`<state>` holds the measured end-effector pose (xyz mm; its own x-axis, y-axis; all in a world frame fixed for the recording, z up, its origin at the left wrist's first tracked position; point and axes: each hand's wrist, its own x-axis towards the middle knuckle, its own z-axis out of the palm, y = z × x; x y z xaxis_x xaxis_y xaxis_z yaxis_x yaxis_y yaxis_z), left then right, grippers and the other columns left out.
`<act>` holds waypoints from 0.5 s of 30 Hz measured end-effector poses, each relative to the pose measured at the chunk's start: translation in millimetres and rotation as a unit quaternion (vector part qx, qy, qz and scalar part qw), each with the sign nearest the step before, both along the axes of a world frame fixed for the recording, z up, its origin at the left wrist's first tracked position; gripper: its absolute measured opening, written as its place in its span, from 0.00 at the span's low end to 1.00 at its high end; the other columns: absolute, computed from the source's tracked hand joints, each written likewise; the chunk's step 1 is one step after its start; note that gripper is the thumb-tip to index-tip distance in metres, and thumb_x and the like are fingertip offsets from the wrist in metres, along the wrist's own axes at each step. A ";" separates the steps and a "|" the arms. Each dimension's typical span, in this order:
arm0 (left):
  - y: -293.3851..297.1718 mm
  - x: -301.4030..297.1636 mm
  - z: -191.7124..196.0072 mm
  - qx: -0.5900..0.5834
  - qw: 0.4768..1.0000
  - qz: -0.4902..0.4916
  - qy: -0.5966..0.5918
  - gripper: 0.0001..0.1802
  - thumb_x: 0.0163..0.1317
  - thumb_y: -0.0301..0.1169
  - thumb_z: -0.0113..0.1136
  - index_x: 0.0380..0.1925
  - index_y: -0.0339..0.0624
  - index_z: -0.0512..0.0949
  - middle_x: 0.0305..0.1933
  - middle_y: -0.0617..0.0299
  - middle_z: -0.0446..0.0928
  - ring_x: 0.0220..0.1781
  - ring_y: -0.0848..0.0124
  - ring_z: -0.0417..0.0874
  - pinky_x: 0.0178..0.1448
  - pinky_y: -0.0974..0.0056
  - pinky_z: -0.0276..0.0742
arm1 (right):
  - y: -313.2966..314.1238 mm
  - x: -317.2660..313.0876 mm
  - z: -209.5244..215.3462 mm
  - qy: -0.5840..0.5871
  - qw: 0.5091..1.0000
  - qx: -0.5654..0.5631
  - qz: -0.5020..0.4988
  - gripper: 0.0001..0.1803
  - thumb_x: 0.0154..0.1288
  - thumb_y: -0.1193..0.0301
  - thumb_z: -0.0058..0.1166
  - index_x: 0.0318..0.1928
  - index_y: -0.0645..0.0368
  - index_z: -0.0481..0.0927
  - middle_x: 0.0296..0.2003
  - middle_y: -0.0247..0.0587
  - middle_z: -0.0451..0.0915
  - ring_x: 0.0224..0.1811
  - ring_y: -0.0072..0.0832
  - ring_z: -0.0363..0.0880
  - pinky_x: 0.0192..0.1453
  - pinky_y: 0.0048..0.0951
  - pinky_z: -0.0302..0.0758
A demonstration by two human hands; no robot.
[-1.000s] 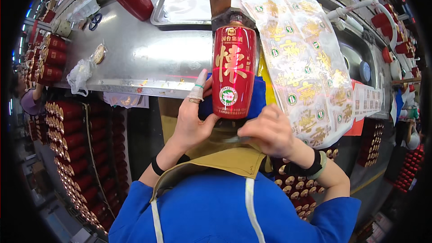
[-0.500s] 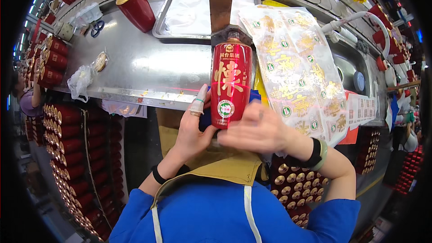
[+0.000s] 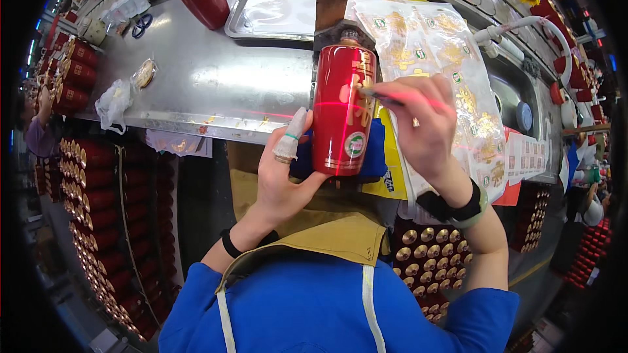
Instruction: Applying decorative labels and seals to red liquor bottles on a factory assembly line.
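A red bottle (image 3: pixel 330 111) with gold lettering and a round green-and-white emblem lies in front of me, its neck pointing away into a dark holder (image 3: pixel 345 30). My left hand (image 3: pixel 280 173) grips its lower left side, thumb at the base; one finger wears a white cover with a green band. In my right hand (image 3: pixel 425 121) is a thin, dark, pointed tool (image 3: pixel 383 96), closed in the fingers. Its tip is at the large gold character on the bottle's right side. Under the bottle shows blue cloth (image 3: pixel 375 150). A red laser line crosses the bottle.
Translucent sheets of gold transfers (image 3: pixel 468 95) lie to the right, beside a sink (image 3: pixel 517 85). Another red bottle (image 3: pixel 201 0) stands at the far left near a metal tray (image 3: pixel 242 23). Blue scissors (image 3: pixel 142 25) and a plastic bag (image 3: pixel 114 106) lie farther left. Stacked bottles (image 3: pixel 98 216) fill the lower left.
The bottle has turned to the right, so its gold character and emblem face more rightward. My right hand has moved from the bottle's base up and right, where the dark tool now shows.
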<state>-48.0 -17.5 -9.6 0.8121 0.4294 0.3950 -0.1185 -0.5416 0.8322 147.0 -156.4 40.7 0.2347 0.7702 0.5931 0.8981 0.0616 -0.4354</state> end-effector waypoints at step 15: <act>4.4 8.3 2.1 0.094 0.994 0.026 -0.041 0.55 0.38 0.29 0.86 0.69 0.28 0.68 0.68 0.47 0.79 0.54 0.52 0.82 0.59 0.55 0.80 | -37.8 -49.9 8.1 -0.109 0.994 -0.013 -0.017 0.23 0.49 0.69 0.63 0.49 0.50 0.89 0.42 0.23 0.83 0.34 0.21 0.72 0.40 0.28 0.69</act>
<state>-39.7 -13.1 -7.5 0.7525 0.3823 0.5363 -0.1499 -0.6934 0.7048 97.1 -194.2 48.8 0.1277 0.7799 0.6128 0.9728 0.0218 -0.2304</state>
